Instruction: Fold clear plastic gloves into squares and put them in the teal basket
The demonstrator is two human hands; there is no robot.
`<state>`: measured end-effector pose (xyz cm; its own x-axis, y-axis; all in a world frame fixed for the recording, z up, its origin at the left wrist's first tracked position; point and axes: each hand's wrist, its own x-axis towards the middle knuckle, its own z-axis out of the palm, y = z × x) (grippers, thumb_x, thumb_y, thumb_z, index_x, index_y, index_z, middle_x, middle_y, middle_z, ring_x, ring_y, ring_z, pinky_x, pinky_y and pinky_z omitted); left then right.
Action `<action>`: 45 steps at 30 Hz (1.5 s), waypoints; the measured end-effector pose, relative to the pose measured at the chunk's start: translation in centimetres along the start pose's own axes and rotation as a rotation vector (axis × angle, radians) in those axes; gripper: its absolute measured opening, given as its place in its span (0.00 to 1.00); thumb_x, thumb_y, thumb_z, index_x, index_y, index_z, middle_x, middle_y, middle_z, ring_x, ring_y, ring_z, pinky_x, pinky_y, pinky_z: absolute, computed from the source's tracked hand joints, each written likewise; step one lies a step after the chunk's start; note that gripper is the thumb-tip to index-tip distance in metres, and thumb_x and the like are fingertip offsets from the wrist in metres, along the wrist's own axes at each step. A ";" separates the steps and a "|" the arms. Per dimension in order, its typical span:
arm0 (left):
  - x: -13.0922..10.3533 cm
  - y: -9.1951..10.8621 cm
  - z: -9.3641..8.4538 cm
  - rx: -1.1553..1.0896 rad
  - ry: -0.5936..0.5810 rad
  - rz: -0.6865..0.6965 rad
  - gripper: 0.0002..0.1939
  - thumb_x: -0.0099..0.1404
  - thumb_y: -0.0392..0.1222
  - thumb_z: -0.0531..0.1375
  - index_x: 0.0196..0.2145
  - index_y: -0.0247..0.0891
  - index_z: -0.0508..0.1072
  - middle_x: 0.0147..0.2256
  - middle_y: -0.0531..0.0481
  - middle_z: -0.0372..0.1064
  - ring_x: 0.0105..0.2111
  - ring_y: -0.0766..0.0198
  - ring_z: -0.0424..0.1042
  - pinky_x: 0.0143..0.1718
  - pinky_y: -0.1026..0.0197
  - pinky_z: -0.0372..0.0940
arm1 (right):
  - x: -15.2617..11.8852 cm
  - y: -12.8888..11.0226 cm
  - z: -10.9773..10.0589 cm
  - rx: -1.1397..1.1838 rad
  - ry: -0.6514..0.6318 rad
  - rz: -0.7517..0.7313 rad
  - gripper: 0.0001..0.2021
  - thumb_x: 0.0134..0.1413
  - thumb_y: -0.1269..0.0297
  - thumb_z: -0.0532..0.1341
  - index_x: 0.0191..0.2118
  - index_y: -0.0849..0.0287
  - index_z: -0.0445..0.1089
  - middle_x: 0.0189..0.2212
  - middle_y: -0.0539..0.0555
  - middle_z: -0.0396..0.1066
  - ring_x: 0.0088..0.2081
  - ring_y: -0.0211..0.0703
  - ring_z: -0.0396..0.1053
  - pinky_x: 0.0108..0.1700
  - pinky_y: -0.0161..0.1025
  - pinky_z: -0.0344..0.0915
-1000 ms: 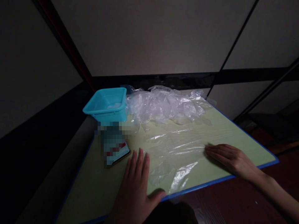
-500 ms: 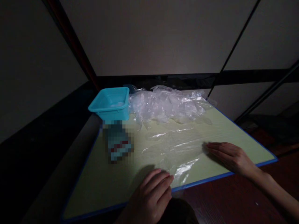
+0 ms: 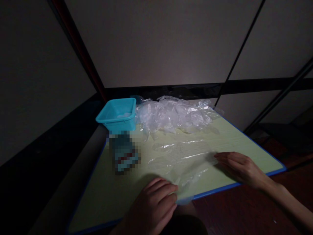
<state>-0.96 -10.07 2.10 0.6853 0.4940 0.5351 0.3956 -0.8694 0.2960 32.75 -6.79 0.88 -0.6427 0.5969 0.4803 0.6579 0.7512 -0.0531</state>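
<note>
A thin clear plastic glove (image 3: 181, 156), with finger-like lobes toward the left, lies spread on the table in front of me. My right hand (image 3: 238, 166) pinches its right edge, which is slightly raised. My left hand (image 3: 158, 202) is at the near table edge, fingers curled together on the near part of the plastic; its thumb is hidden. Behind, a crumpled heap of similar clear plastic (image 3: 171, 114) stretches along the far side of the table.
A turquoise plastic basin (image 3: 117, 124) stands at the far left with something pale inside. In front of it lies a pixelated dark and light-blue item (image 3: 124, 153). The pale yellow table (image 3: 97, 199) has a blue edge. Panelled walls (image 3: 158, 42) rise behind.
My right hand's fingertips have closed on the glove's right edge and raised it slightly. My left hand has shifted a little left. The view has tilted slightly upward.
</note>
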 end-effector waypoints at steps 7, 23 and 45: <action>0.3 -1.7 -1.0 -0.038 -0.009 -0.058 0.07 0.61 0.33 0.55 0.36 0.38 0.71 0.36 0.50 0.74 0.36 0.62 0.72 0.43 0.57 0.66 | -1.4 0.7 -0.8 -0.013 -0.068 0.077 0.19 0.54 0.76 0.51 0.50 0.58 0.65 0.42 0.60 0.72 0.42 0.47 0.71 0.39 0.42 0.70; 8.0 -10.0 1.2 0.383 -0.321 -0.490 0.07 0.62 0.29 0.56 0.38 0.30 0.70 0.40 0.41 0.69 0.44 0.54 0.68 0.46 0.51 0.62 | 8.3 8.6 5.4 0.291 -0.206 0.754 0.09 0.51 0.61 0.61 0.27 0.62 0.68 0.23 0.49 0.68 0.24 0.36 0.65 0.27 0.35 0.63; 9.0 -4.2 -8.0 0.341 0.622 -0.291 0.05 0.61 0.32 0.54 0.30 0.37 0.68 0.32 0.54 0.71 0.33 0.67 0.71 0.33 0.67 0.64 | 12.2 -2.5 -6.5 0.590 0.704 0.276 0.06 0.49 0.68 0.64 0.32 0.54 0.65 0.33 0.51 0.73 0.41 0.44 0.72 0.43 0.42 0.69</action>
<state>-1.40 -2.09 12.03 0.0945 0.5185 0.8498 0.7435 -0.6044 0.2860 25.83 -3.24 12.50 0.0151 0.6125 0.7903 0.3238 0.7449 -0.5834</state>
